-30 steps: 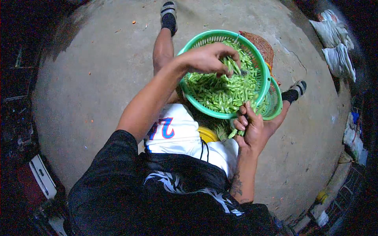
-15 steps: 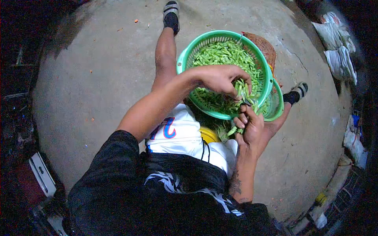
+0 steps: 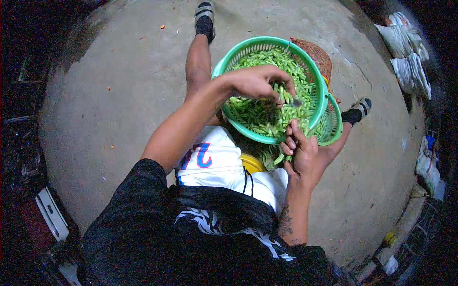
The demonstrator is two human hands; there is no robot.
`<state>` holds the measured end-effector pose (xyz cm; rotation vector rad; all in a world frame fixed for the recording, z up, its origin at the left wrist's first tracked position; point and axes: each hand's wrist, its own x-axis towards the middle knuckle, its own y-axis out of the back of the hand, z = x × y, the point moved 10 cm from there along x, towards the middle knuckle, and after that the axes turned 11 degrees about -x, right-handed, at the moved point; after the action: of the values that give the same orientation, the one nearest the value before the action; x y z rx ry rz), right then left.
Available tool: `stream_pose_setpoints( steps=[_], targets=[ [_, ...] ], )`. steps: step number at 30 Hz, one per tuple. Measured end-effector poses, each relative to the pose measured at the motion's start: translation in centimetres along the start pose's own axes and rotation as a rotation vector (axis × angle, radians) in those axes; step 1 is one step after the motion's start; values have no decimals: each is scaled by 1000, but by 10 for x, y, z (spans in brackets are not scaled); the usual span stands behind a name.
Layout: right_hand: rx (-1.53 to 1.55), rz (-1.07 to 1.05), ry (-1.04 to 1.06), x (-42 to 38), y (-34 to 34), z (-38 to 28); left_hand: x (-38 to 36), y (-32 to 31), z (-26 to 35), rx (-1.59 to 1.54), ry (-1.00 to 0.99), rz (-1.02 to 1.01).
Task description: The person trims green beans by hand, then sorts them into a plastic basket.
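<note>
- Green pieces (image 3: 267,59): heaped in the large green basket (image 3: 268,139), its raised wall apparently keeping the pile together.
- Left hand (image 3: 257,82): above the heap, fingers curled round several pieces; over the basket, probably so any drops landed inside.
- Dark blade-like object (image 3: 297,102): by the left fingertips; blurred, couldn't tell how it was held.
- Right hand (image 3: 304,155): closed on a green bunch (image 3: 279,158) beside the near rim; ends poked out below, grip likely keeping them bundled.
- Smaller green basket (image 3: 340,121): partly behind the large one, seemingly for easy reach.
- Reddish-brown bundle (image 3: 315,53): just beyond; contents unclear.
</note>
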<state>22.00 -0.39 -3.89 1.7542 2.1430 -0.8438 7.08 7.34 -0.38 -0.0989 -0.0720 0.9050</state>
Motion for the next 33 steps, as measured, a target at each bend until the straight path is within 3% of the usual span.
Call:
stream_pose_setpoints(
  steps=[8,11,16,19,26,28,33],
  targets=[
    [234,-93,-21,8,-17,0,-1,-9,16,166,-73,-1],
    [271,-119,-49,13,-13,6,-3,-17,6,43,33,-49],
    [99,-54,-31,13,-9,2,-4,22,-5,-158,96,105],
    [-24,-24,16,17,-9,0,-3,9,18,206,-31,61],
    [-264,75,84,12,-4,1,2,-8,20,266,-40,67],
    [-294,73,100,11,-2,0,3,-19,13,284,92,-38],
    [-12,-4,37,-1,-1,-1,6,15,19,215,-29,109]
  ],
)
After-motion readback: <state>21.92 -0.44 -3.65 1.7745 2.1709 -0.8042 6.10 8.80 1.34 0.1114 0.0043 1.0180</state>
